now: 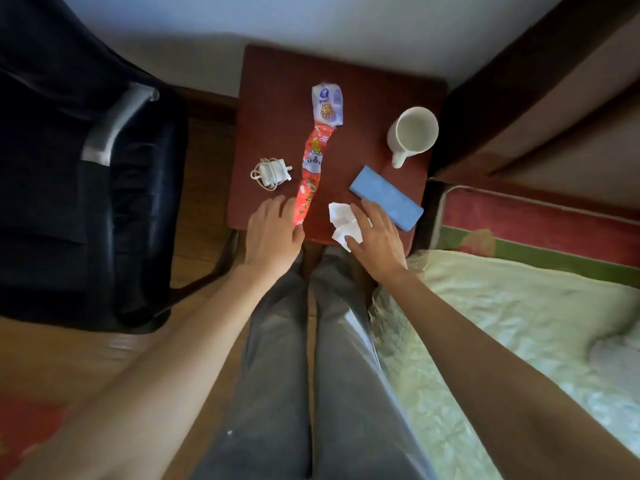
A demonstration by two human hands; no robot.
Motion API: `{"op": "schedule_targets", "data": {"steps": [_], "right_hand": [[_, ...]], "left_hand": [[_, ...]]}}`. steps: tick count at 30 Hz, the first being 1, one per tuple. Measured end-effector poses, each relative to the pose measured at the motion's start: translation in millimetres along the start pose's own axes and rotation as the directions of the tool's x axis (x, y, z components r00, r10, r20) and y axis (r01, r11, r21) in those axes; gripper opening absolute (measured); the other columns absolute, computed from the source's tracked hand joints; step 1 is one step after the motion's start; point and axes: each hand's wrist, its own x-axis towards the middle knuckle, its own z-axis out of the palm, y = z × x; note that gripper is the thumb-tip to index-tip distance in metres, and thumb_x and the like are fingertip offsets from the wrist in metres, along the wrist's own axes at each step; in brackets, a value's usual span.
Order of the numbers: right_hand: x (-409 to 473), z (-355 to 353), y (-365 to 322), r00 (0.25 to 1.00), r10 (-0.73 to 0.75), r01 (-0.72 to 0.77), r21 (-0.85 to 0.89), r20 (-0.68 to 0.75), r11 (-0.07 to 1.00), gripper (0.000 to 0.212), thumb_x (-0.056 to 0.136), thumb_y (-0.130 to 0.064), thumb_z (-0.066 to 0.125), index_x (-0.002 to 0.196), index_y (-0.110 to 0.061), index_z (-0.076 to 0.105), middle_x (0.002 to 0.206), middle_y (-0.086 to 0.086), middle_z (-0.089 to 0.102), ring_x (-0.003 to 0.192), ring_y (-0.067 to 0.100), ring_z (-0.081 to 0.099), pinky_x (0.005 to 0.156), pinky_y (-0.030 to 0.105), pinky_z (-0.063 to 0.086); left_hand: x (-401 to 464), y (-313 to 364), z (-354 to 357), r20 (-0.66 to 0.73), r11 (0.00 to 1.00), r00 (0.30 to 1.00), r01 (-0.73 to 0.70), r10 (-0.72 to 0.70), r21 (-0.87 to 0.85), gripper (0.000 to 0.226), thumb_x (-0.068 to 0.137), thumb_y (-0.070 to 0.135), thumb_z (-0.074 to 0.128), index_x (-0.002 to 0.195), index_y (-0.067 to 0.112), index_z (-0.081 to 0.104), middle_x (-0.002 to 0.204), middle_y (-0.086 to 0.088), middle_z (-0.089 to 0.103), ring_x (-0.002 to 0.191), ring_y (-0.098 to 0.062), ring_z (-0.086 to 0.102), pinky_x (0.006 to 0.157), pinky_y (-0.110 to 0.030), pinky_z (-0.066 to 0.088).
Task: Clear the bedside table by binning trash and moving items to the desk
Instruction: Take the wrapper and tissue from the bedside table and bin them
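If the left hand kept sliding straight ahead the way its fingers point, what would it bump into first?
Probably the red wrapper. The left hand points up and slightly right, its fingertips already beside the wrapper's near end. The white charger lies off to its left, likely out of that line, though depth is hard to judge.

Two bare forearms with no sleeves, watch or rings in view; left hand [273, 230] and right hand [375, 237] both uncovered, nails short; legs in grey trousers [277, 341] of a plain, slightly sheened fabric, creased lengthwise, with one small pale fleck on the left thigh
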Motion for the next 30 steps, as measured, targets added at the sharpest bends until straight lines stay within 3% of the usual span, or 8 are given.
{"op": "schedule_targets", "data": {"steps": [6,11,14,17,19,24,30], "right_hand": [[13,40,8,0.998,-0.009,0.013,-0.058,0.059,0.998,0.070,0.080,-0.034,0.071,0.140,-0.012,0.040,0.146,0.015,0.041,0.135,0.034,0.036,0.104,0.047,0.037],[13,58,12,0.999,0.013,-0.011,-0.047,0.042,0.999,0.069,0.070,-0.017,0.079,0.133,-0.013,0.050,0.138,0.017,0.048,0.126,0.037,0.045,0.093,0.049,0.046],[19,66,14,0.996,-0.003,0.000,-0.042,-0.092,0.999,0.060,0.060,-0.005,0.080,0.117,-0.009,0.061,0.115,0.014,0.063,0.099,0.034,0.060,0.075,0.041,0.054],[22,68,15,0.987,0.021,-0.023,-0.010,-0.161,1.000,0.050,0.053,0.006,0.078,0.099,-0.009,0.068,0.082,0.006,0.066,0.070,0.028,0.061,0.054,0.030,0.052],[20,65,17,0.985,0.033,-0.030,0.026,-0.171,0.999,0.044,0.049,0.012,0.077,0.087,-0.008,0.069,0.072,0.006,0.063,0.062,0.027,0.060,0.044,0.027,0.047],[16,51,21,0.942,0.132,-0.075,0.191,-0.309,0.979,0.031,0.064,0.008,0.071,0.090,-0.008,0.070,0.081,0.008,0.068,0.072,0.029,0.064,0.051,0.029,0.051],[5,36,29,0.866,0.138,-0.051,0.190,-0.480,0.980,0.021,0.072,-0.001,0.074,0.090,-0.011,0.073,0.083,0.006,0.071,0.073,0.025,0.067,0.060,0.023,0.042]], "left_hand": [[16,-10,26,0.022,0.999,0.999,-0.035,0.035,0.006,0.051,0.092,0.024,0.052,0.138,0.007,0.039,0.138,-0.015,0.047,0.128,-0.030,0.042,0.103,-0.043,0.040],[26,-10,38,0.027,0.999,0.998,-0.049,0.049,-0.001,0.053,0.092,0.024,0.050,0.140,0.008,0.036,0.141,-0.016,0.043,0.130,-0.031,0.039,0.104,-0.043,0.037],[33,-10,47,0.017,0.999,0.999,-0.038,0.038,-0.002,0.054,0.092,0.027,0.052,0.141,0.010,0.035,0.141,-0.016,0.043,0.130,-0.031,0.039,0.104,-0.043,0.038],[40,-11,52,0.010,1.000,1.000,-0.019,0.019,-0.024,0.060,0.090,0.028,0.057,0.142,0.010,0.034,0.143,-0.016,0.041,0.132,-0.031,0.038,0.106,-0.043,0.037],[45,-10,54,0.008,0.999,1.000,-0.013,0.013,-0.044,0.064,0.088,0.029,0.061,0.142,0.010,0.033,0.144,-0.016,0.040,0.133,-0.031,0.037,0.107,-0.043,0.038],[60,0,64,-0.009,0.995,1.000,-0.006,0.005,-0.101,0.072,0.084,0.028,0.068,0.143,0.011,0.030,0.143,-0.014,0.041,0.129,-0.030,0.042,0.101,-0.041,0.044],[76,16,83,-0.100,0.957,0.981,0.134,-0.165,-0.257,0.075,0.083,0.027,0.069,0.144,0.013,0.028,0.141,-0.011,0.044,0.127,-0.027,0.047,0.097,-0.039,0.047]]}}
